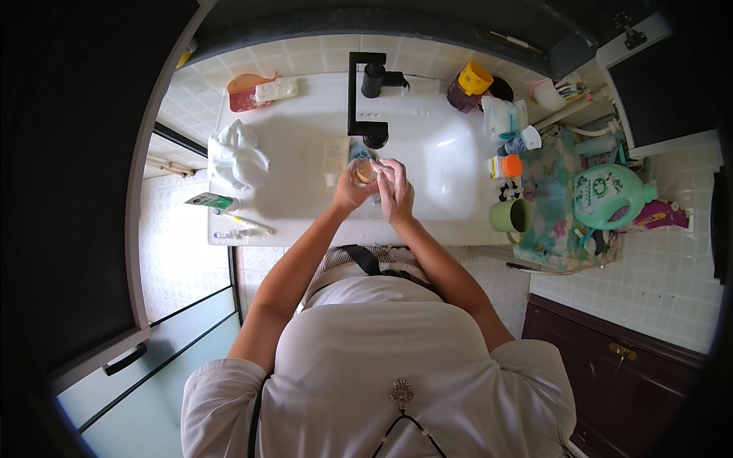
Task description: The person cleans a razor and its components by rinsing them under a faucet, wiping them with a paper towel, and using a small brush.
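Two hands meet over the white basin (450,164), directly below the black faucet (366,99). Our left hand (350,191) is wrapped around a small clear cup (366,171) with an amber tint inside; whether that tint is liquid or the cup's base, we cannot tell. Our right hand (395,189) lies flat against the cup's right side, fingers extended and pressed to it rather than closed around it. The cup is held in the air above the basin, just under the spout, touching both hands.

Risks we judge from this position:

1. Slip. Wet fingers on smooth clear material give poor friction. Because only the left hand truly encloses the cup, a loosened grasp could drop it into the basin, where it may crack or chip.
2. Impact with the faucet. The cup sits close beneath the spout; lifting it carelessly could knock the rim against the black metal.
3. Splash. Water striking a tilted cup could spray toward the crowded right rim, where an orange-capped bottle (506,166) and a green mug (511,216) stand near the edge.
4. Knock-over. A wide swing of the right elbow could topple the green mug or the large green detergent bottle (615,196).
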{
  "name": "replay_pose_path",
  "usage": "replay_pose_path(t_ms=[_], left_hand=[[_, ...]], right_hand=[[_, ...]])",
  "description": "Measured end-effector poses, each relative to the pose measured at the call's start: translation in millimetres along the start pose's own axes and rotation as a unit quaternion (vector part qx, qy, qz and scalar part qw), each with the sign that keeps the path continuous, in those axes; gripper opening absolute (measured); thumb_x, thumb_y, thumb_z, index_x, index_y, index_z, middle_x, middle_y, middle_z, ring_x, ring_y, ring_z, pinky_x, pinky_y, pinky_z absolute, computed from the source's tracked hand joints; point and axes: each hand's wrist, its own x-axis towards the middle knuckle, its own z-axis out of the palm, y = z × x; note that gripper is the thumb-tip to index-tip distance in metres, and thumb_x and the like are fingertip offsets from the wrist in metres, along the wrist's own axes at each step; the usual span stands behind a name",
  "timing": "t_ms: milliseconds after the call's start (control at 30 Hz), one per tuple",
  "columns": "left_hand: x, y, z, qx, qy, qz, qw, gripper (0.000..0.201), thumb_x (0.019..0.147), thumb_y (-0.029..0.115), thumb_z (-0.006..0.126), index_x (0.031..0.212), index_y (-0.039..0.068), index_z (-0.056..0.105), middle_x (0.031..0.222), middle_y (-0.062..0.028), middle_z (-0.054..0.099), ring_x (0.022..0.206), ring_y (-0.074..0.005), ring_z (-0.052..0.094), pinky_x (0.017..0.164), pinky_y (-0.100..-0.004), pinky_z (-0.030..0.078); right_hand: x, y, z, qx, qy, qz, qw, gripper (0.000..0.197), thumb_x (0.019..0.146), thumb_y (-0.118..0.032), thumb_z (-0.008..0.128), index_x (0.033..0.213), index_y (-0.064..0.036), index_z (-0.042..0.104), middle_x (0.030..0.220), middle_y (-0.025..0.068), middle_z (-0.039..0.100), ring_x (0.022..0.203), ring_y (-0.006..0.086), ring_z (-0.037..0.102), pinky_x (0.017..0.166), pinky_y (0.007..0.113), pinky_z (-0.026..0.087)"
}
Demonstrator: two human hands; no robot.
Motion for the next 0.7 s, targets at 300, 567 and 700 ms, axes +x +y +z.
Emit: replay_pose_path(t_ms=[300, 567, 700], left_hand=[[-7.5, 1.0, -0.6, 0.089, -0.004, 0.084, 0.993, 0.041, 0.065, 0.009, 0.071, 0.099, 0.002, 0.050, 0.088, -0.0042, 0.057, 0.081, -0.0121, 0.054, 0.074, -0.0269, 0.044], [-13.8, 14.3, 2.6, 0.044, 0.020, 0.091, 0.995, 0.043, 0.061, 0.010, 0.071, 0.098, 0.003, 0.051, 0.086, -0.0042, 0.055, 0.080, -0.0120, 0.051, 0.075, -0.0263, 0.042], [-16.7, 20.9, 1.9, -0.003, 0.009, 0.061, 0.998, 0.043, 0.062, 0.010, 0.071, 0.100, 0.003, 0.051, 0.093, -0.0054, 0.056, 0.087, -0.0133, 0.052, 0.079, -0.0266, 0.042]], right_hand=[[-10.3, 5.2, -7.8, -0.028, -0.054, -0.021, 0.998, 0.020, 0.087, -0.016, 0.044, 0.093, 0.0023, 0.051, 0.093, 0.0172, 0.061, 0.083, 0.0209, 0.062, 0.071, 0.028, 0.047], [-7.6, -6.4, -5.1, -0.055, -0.092, -0.089, 0.990, 0.018, 0.085, -0.012, 0.046, 0.094, 0.0021, 0.053, 0.088, 0.0145, 0.062, 0.082, 0.0248, 0.062, 0.076, 0.030, 0.046], [-8.0, -3.4, -12.2, -0.032, -0.099, -0.133, 0.986, 0.017, 0.084, -0.010, 0.045, 0.091, 0.0034, 0.053, 0.085, 0.0168, 0.062, 0.083, 0.0268, 0.062, 0.088, 0.036, 0.041]])
